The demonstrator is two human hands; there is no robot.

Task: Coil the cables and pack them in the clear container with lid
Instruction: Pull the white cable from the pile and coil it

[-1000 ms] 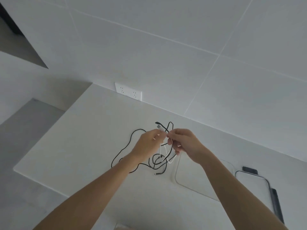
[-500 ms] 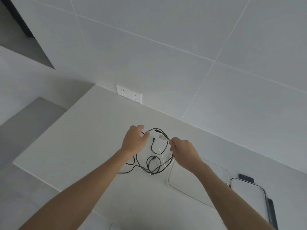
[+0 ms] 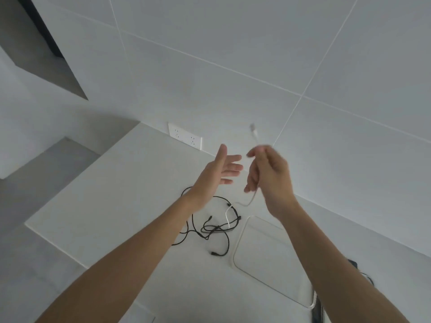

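My right hand (image 3: 268, 173) is raised above the white counter and pinches a white cable (image 3: 254, 134), whose plug end sticks up past my fingers. The rest of that cable hangs down to the tangle below. My left hand (image 3: 221, 169) is held up beside it, fingers spread, holding nothing. A tangle of black cables (image 3: 214, 226) lies loose on the counter under my hands. The clear container (image 3: 263, 257) sits flat to the right of the tangle, partly behind my right forearm.
A white wall socket (image 3: 184, 135) is set at the back of the counter (image 3: 112, 201). The counter's left edge drops to a grey floor. A dark-edged item (image 3: 318, 310), partly hidden by my right arm, lies right of the container.
Both hands rose from the tangle. My right hand pulled the white cable's end upward; my left hand let go and spread its fingers.
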